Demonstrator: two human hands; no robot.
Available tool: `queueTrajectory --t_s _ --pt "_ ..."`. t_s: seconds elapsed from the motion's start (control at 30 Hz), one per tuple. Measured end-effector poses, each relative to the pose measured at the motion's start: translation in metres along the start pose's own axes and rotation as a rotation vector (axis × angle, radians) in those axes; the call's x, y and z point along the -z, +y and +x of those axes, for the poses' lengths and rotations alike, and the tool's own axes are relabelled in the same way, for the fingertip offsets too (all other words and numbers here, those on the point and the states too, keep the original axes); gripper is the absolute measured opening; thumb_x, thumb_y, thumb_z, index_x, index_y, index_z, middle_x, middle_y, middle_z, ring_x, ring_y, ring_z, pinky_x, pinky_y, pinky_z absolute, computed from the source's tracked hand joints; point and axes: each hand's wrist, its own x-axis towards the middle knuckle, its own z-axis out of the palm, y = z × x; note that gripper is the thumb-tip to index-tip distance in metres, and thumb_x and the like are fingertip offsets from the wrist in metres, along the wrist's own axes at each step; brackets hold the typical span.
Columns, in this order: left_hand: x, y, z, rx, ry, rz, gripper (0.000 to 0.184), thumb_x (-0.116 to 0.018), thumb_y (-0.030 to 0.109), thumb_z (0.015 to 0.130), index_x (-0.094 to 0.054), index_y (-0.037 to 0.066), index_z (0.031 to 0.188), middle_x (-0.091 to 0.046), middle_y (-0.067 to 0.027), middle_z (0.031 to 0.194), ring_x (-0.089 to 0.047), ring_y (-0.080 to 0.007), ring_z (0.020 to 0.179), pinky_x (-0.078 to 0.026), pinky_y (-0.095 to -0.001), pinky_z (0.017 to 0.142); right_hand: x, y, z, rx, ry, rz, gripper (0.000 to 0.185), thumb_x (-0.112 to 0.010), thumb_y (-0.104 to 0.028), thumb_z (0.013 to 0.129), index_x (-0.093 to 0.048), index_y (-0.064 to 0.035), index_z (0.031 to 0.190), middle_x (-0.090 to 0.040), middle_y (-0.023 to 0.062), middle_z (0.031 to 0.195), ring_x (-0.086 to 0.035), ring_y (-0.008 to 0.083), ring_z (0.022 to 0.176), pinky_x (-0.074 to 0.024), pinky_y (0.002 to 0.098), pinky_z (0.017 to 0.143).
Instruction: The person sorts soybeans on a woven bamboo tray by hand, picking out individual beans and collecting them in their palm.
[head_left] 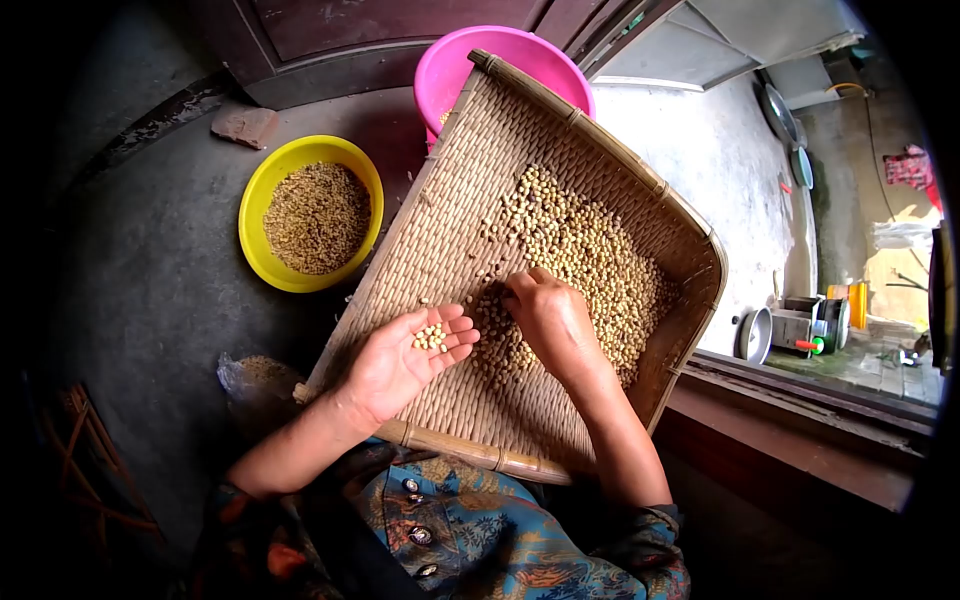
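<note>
A large woven tray (440,220) with a bamboo rim lies across my lap, and a spread of pale beans (590,250) covers its middle and right side. My left hand (405,360) is palm up over the tray's lower left part, with a small heap of beans (430,338) on the fingers. My right hand (545,310) is over the left edge of the bean spread, back upward, its fingers bent together and pointing down at the beans. Whatever its fingertips hold is hidden. Some darker beans lie just left of it.
A yellow bowl (254,257) of beans stands on the floor at left, a plastic bag (240,385) below it. Behind the tray is a pink basin (445,70). A brick (243,125) lies near the door. At right, beyond a sill (800,440), stands a metal basin (756,336).
</note>
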Motion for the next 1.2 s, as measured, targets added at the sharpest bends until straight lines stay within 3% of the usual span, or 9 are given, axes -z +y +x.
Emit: queueTrajectory --t_s 0.27,0.47,0.57,0.73,0.87,0.97,1.1,1.13,1.2 --pt "0.002 0.001 0.0 0.004 0.004 -0.01 0.039 -0.043 0.022 0.1 -0.05 -0.006 0.126 -0.057 -0.0196 0.122 -0.053 -0.0321 0.118 -0.042 -0.0425 0.105 -0.001 0.0 0.011 0.068 -0.038 -0.078 0.014 -0.066 -0.006 0.08 -0.059 0.0024 0.088 -0.063 0.0193 0.081 -0.065 0.0367 0.068 -0.0534 0.0428 0.061" --pt "0.002 0.001 0.001 0.003 -0.006 0.001 0.039 -0.043 0.023 0.1 -0.05 -0.005 0.126 -0.058 -0.0191 0.122 -0.054 -0.0317 0.117 -0.042 -0.0423 0.105 0.002 -0.002 0.026 0.014 -0.12 -0.104 0.015 -0.064 -0.007 0.075 -0.057 0.0023 0.084 -0.063 0.022 0.074 -0.065 0.0377 0.07 -0.0532 0.0442 0.063" --pt "0.004 0.002 0.002 0.001 -0.017 -0.004 0.039 -0.043 0.023 0.1 -0.05 -0.005 0.126 -0.058 -0.0188 0.121 -0.054 -0.0314 0.117 -0.042 -0.0421 0.104 0.001 -0.001 0.028 0.089 -0.047 -0.095 0.01 -0.053 0.001 0.072 -0.056 0.0032 0.081 -0.063 0.0217 0.07 -0.064 0.0364 0.064 -0.0533 0.0437 0.06" --pt "0.0 0.005 0.001 -0.023 -0.091 0.01 0.046 -0.041 0.028 0.101 -0.047 -0.005 0.131 -0.055 -0.02 0.128 -0.05 -0.0312 0.122 -0.04 -0.0426 0.107 -0.001 -0.001 0.025 0.069 -0.026 -0.055 0.011 -0.054 0.002 0.071 -0.057 0.0034 0.082 -0.063 0.0219 0.072 -0.065 0.0371 0.068 -0.0534 0.0437 0.063" --pt "-0.004 0.007 0.001 -0.018 -0.114 -0.009 0.05 -0.039 0.032 0.101 -0.045 -0.006 0.134 -0.053 -0.0208 0.131 -0.047 -0.0323 0.127 -0.037 -0.0436 0.109 -0.001 -0.005 0.025 -0.025 -0.065 -0.109 0.008 -0.061 -0.004 0.075 -0.059 0.0011 0.081 -0.064 0.0188 0.072 -0.064 0.0348 0.065 -0.0521 0.0438 0.062" --pt "-0.004 0.007 0.002 -0.008 -0.106 -0.033 0.051 -0.039 0.033 0.101 -0.044 -0.006 0.135 -0.052 -0.0211 0.132 -0.047 -0.0326 0.127 -0.037 -0.044 0.11 0.007 0.001 0.023 -0.042 -0.064 0.032 0.008 -0.058 -0.001 0.073 -0.059 0.0019 0.08 -0.065 0.0213 0.073 -0.065 0.0356 0.066 -0.0543 0.0426 0.063" --pt "-0.004 0.007 0.002 -0.012 -0.128 -0.053 0.052 -0.038 0.033 0.102 -0.043 -0.007 0.135 -0.052 -0.0204 0.132 -0.048 -0.0313 0.126 -0.037 -0.0441 0.11 0.031 -0.004 0.015 -0.142 -0.169 0.337 0.01 -0.063 -0.002 0.075 -0.063 0.0016 0.084 -0.065 0.0168 0.07 -0.065 0.0229 0.063 -0.055 0.0347 0.061" --pt "-0.005 0.007 0.002 -0.017 -0.138 -0.05 0.052 -0.038 0.033 0.102 -0.043 -0.006 0.135 -0.052 -0.0201 0.131 -0.048 -0.0308 0.126 -0.037 -0.0441 0.11 0.038 -0.011 0.011 -0.139 -0.191 0.459 0.013 -0.063 -0.001 0.075 -0.065 0.0018 0.088 -0.065 0.014 0.072 -0.064 0.0176 0.065 -0.0549 0.0312 0.063" --pt "-0.007 0.006 0.002 -0.028 -0.158 -0.043 0.052 -0.037 0.033 0.102 -0.043 -0.006 0.136 -0.052 -0.0195 0.131 -0.049 -0.0297 0.125 -0.036 -0.0442 0.11 0.04 -0.025 -0.001 -0.136 -0.251 0.756 0.016 -0.065 -0.001 0.083 -0.065 0.0021 0.098 -0.069 0.0108 0.085 -0.066 0.0164 0.075 -0.0559 0.0297 0.07"
